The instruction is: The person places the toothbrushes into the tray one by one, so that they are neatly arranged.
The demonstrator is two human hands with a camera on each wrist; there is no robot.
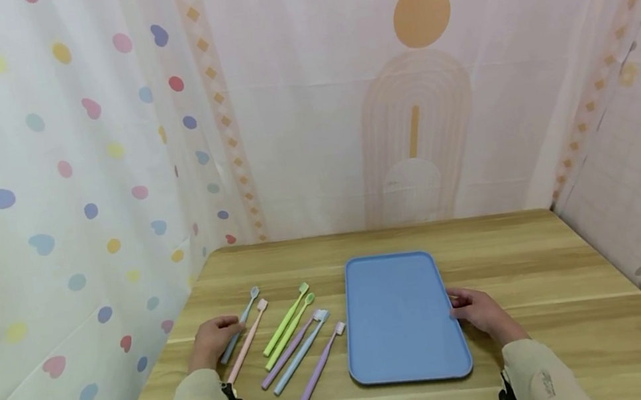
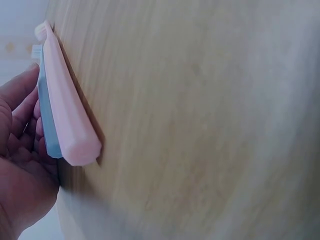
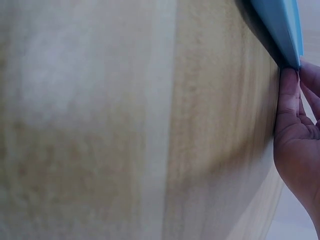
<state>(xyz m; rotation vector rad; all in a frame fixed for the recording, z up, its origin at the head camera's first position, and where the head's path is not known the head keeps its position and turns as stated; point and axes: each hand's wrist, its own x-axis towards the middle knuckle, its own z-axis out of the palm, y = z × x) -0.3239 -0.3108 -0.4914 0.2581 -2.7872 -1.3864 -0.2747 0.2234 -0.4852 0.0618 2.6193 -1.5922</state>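
At the table's left, my left hand point(image 1: 215, 339) pinches a grey-blue toothbrush point(image 1: 248, 307) by its handle, thumb and fingers on either side of it. Right beside that brush lies a pink toothbrush point(image 1: 248, 342), whose thick handle point(image 2: 75, 120) partly covers the grey-blue one point(image 2: 47, 110) in the left wrist view. My right hand point(image 1: 481, 312) holds the right rim of a flat blue tray point(image 1: 401, 317). In the right wrist view the thumb point(image 3: 288, 95) and fingertips meet at the edge of the tray point(image 3: 280, 30).
Between the pink brush and the tray lie two green toothbrushes point(image 1: 282, 328), a purple toothbrush point(image 1: 292, 358), a light blue toothbrush point(image 1: 304, 360) and another purple toothbrush point(image 1: 320, 372), all slanting. Patterned curtains point(image 1: 300, 129) hang behind and beside the wooden table point(image 1: 513, 250).
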